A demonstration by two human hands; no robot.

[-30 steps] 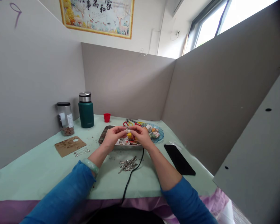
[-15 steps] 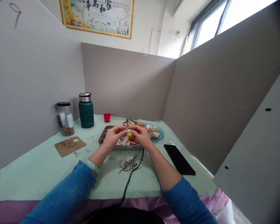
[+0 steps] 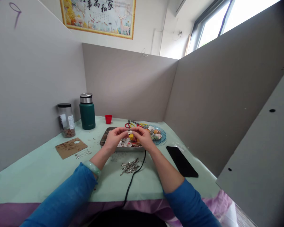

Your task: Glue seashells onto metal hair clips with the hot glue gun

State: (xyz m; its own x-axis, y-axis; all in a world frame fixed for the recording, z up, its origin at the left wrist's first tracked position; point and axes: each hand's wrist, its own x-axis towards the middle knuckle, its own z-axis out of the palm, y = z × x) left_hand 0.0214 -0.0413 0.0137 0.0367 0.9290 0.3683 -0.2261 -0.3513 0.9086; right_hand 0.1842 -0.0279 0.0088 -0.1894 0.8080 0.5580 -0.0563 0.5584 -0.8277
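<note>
Over the metal tray, my left hand and my right hand meet fingertip to fingertip. Both pinch a small whitish piece with a dark, perhaps metallic, bit on top; its kind is too small to make out. Below the fingers, the tray holds several small colourful charms in white, yellow and red, partly covered by my hands. A pile of slim silver metal pieces, looking like small clips or pin backs, lies on the table in front of the tray.
To the right are a blue plate of charms and a black phone-like slab. Left stand a green flask, a lidded jar, brown card and safety pins. Behind are a red cup and pliers. A black cable crosses the front.
The pinched piece seems to have turned very slightly between my fingertips. My arms and everything on the table stay in place.
</note>
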